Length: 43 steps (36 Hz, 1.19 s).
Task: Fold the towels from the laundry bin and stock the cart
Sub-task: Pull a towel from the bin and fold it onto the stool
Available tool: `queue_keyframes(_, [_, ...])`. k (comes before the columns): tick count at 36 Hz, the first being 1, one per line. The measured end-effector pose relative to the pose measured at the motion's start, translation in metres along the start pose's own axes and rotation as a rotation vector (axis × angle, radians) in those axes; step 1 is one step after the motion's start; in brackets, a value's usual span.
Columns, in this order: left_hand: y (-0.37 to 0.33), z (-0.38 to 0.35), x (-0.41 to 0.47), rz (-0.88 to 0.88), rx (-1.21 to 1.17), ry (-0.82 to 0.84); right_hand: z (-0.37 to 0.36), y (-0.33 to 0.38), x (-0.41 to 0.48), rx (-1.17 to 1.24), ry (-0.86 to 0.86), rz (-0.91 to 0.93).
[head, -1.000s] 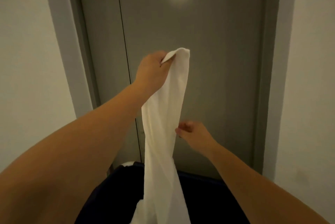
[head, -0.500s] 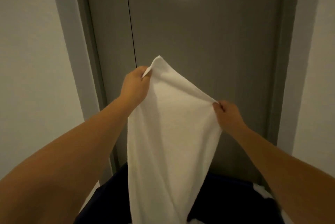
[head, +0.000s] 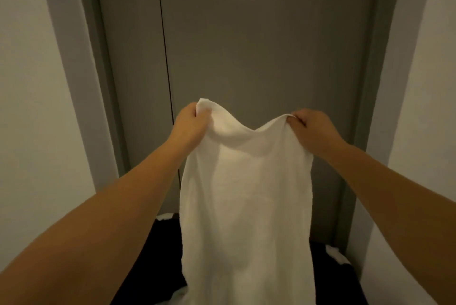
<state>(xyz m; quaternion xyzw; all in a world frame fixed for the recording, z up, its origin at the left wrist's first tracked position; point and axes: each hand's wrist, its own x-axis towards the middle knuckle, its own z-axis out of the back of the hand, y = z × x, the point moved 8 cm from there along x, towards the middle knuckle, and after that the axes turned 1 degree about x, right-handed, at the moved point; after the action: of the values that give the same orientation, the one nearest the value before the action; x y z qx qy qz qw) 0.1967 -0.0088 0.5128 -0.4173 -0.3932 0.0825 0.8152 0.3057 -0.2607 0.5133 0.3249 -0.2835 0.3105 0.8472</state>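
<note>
Head view: soft white cloth towel [head: 246,193] hung limp; probably light.
Left hand [head: 191,123]: fingers curled, pinched one top corner.
Right hand [head: 312,129]: fingers curled, pinched the other.
Best hold: corners, likely.

Tight spot here: grey door [head: 259,45] straight ahead, left wall [head: 24,107] and right wall [head: 431,107] close in. The hanging towel [head: 246,193] blocks the middle over the dark bin [head: 158,243]; there's open air above it and on either side.
</note>
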Motion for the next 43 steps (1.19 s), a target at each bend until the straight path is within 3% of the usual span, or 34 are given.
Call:
queue_keyframes(4, [0.012, -0.012, -0.008, -0.026, 0.07, 0.025, -0.021, -0.022, -0.015, -0.031, 0.121, -0.074])
queue_keyframes(14, [0.02, -0.004, -0.011, 0.058, 0.086, -0.107, -0.06, -0.043, -0.051, 0.061, 0.292, -0.154])
queue_keyframes(17, [0.008, -0.003, -0.008, 0.006, 0.108, -0.106, -0.094, -0.052, -0.083, 0.169, 0.4, -0.211])
queue_keyframes(23, [0.0, 0.0, -0.006, -0.008, 0.126, -0.103, -0.143, -0.067, -0.139, 0.532, 0.421, -0.348])
queue_keyframes(26, [0.003, 0.009, -0.004, -0.001, 0.127, -0.13, -0.158, -0.074, -0.159, 0.604, 0.484, -0.389])
queue_keyframes(38, [0.031, 0.034, -0.008, 0.073, 0.14, -0.192, -0.155, -0.12, -0.183, 0.642, 0.477, -0.541])
queue_keyframes(43, [0.034, 0.02, -0.017, 0.075, 0.184, -0.131, -0.127, -0.121, -0.157, 0.576, 0.27, -0.537])
